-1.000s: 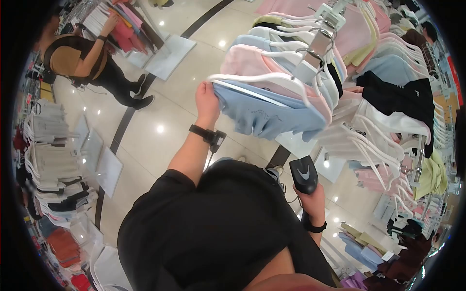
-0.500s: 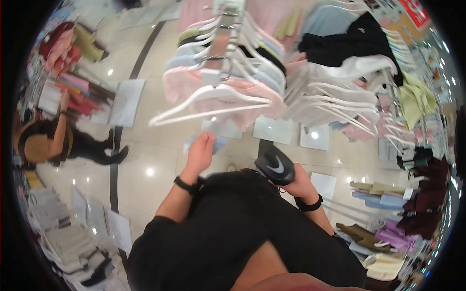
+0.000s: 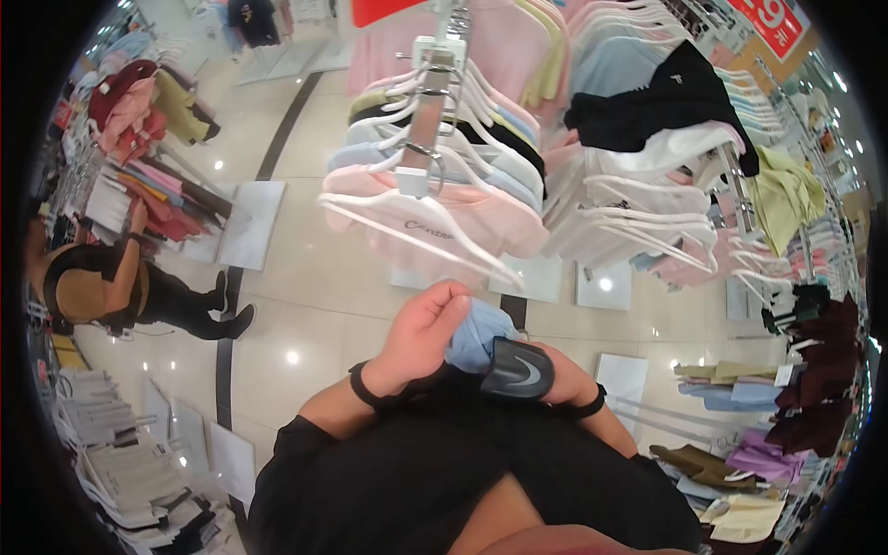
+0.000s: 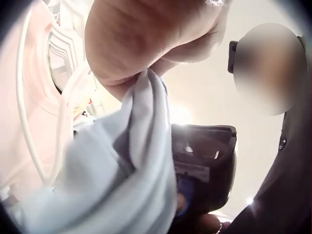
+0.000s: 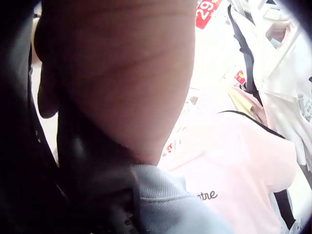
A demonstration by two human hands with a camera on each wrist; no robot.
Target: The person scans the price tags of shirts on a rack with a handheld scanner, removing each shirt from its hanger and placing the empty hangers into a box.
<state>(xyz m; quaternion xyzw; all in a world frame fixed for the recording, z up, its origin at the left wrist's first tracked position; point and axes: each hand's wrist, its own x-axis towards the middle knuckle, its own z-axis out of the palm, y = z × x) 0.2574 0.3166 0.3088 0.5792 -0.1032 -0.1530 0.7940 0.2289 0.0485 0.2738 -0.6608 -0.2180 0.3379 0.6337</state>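
Observation:
My left hand (image 3: 421,333) pinches a bunched light blue shirt (image 3: 479,335) in front of my body. In the left wrist view the shirt's cloth (image 4: 131,165) hangs in folds from between thumb and fingers. My right hand (image 3: 566,377) grips a black barcode scanner (image 3: 516,372) with a grey curved mark, right beside the shirt. In the right wrist view a ribbed edge of the blue shirt (image 5: 163,183) shows below the right hand (image 5: 126,73). A bare white hanger (image 3: 370,200) hangs at the rack's front end, before a pink shirt (image 3: 490,227) with dark script.
The metal rack arm (image 3: 430,120) carries several more shirts on white hangers. To the right stands another rack, with a black garment (image 3: 647,106) draped over white ones. A person (image 3: 111,287) is at a clothes rack on the left. Pale floor tiles (image 3: 305,231) lie between.
The blue shirt has come off its white hanger, which stays on the rack. My left hand has brought the shirt down and toward the scanner; my right hand has moved left to meet it.

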